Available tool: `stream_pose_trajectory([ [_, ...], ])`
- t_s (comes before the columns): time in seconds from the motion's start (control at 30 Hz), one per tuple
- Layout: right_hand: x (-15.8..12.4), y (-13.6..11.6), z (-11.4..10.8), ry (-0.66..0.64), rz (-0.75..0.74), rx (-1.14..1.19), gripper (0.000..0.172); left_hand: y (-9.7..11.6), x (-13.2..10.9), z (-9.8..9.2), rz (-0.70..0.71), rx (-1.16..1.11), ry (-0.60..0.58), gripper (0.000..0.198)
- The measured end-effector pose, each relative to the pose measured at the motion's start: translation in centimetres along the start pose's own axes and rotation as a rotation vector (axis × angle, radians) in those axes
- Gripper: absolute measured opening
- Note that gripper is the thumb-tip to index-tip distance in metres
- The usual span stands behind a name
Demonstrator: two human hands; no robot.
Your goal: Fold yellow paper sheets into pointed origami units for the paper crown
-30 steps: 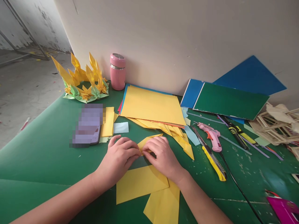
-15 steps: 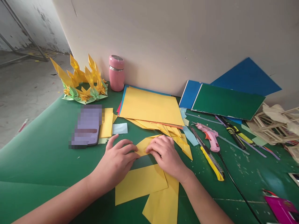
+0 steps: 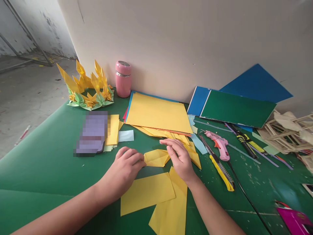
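Note:
A small folded yellow paper [image 3: 156,158] lies in front of me between both hands. My left hand [image 3: 128,164] is closed, its thumb and fingertips pinching the paper's left end. At the other end, my right hand [image 3: 180,158] has its fingers stretched out and tilted on edge, right beside the paper; whether it touches is unclear. Nearer to me lie a flat yellow sheet [image 3: 146,194] and, partly under it, a creased yellow strip [image 3: 174,212]. Behind the right hand, folded yellow pieces [image 3: 194,153] are stacked.
A yellow paper stack [image 3: 158,111] lies at the back. Leftward are a phone [image 3: 93,130], a paper crown [image 3: 90,88] and a pink flask [image 3: 123,80]. Rightward are a box cutter [image 3: 221,171], a pink glue gun [image 3: 220,145] with a cord, and a stick model [image 3: 283,130].
My right hand has let go of the folded paper, moved slightly right and straightened its fingers. My left fingers have drawn together at the paper's left end.

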State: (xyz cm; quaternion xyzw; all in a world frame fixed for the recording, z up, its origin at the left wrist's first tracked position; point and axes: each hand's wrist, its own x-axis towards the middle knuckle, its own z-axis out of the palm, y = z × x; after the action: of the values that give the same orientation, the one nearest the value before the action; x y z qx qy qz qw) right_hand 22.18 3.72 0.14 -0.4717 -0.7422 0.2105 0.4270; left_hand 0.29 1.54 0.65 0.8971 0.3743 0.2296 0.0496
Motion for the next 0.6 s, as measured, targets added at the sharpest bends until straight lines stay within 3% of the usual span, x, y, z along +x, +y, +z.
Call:
stream_pose_trajectory([
  [0.13,0.0,-0.1,0.5,-0.155,-0.044,-0.113,0.024,0.4,-0.2,0.3,0.035,0.088,-0.008,0.027],
  [0.23,0.0,-0.7,0.6,-0.197,-0.024,-0.122,0.024,0.6,-0.4,0.2,0.046,0.135,-0.017,0.026],
  [0.47,0.4,-1.8,-0.2,-0.33,0.303,0.05,0.027,0.5,-0.5,0.2,0.066,0.161,-0.025,0.022],
  [0.6,0.6,-2.2,0.0,-0.367,0.309,0.009,0.018,0.6,-0.5,0.2,0.079,0.139,-0.015,0.023],
])
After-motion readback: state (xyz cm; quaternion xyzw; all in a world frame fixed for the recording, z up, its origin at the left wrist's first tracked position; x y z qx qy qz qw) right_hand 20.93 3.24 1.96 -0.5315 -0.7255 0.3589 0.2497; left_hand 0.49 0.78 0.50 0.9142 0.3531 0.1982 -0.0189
